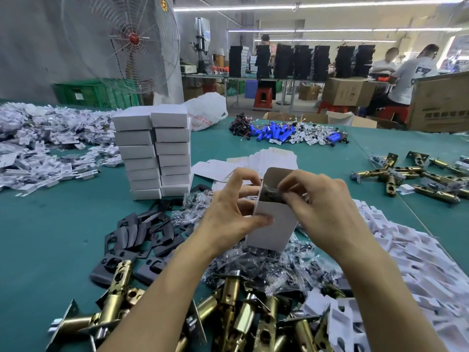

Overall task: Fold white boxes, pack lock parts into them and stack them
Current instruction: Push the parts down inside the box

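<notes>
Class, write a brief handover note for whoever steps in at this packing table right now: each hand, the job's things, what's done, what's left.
Left hand grips the open white box, upright above the table. Right hand pinches a bag of small parts at its mouth. Done: two stacks of closed boxes stand left of it. Left: finish filling, close, stack. Behind lie flat blanks; brass latches and black plates nearer.
</notes>
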Available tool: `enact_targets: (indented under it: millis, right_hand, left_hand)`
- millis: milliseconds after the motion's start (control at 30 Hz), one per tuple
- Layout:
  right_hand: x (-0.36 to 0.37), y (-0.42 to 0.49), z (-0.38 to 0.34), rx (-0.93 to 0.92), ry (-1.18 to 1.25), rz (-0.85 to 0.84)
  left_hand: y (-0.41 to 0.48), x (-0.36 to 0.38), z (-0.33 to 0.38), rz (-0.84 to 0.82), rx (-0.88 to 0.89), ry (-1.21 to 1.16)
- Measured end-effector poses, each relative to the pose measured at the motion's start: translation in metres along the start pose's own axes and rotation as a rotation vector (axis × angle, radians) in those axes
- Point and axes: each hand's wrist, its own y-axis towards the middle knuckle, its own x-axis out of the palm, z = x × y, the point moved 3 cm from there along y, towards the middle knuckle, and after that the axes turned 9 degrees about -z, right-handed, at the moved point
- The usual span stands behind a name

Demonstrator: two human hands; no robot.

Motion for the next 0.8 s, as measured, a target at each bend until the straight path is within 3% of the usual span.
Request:
enact_targets:
  millis: [300,800]
  right_hand:
    - [-0.0039,-0.0015,0.0074,0.155,-0.082,-0.220]
    - [-0.0021,0.0023,0.0026,-0.041,0.214,0.048]
  left_hand:
    - [0.0013,0.0037,0.0023,-0.017,0.007,0.074]
    - [-0.0007,0.0019,0.0034,-0.015,0.010,0.013]
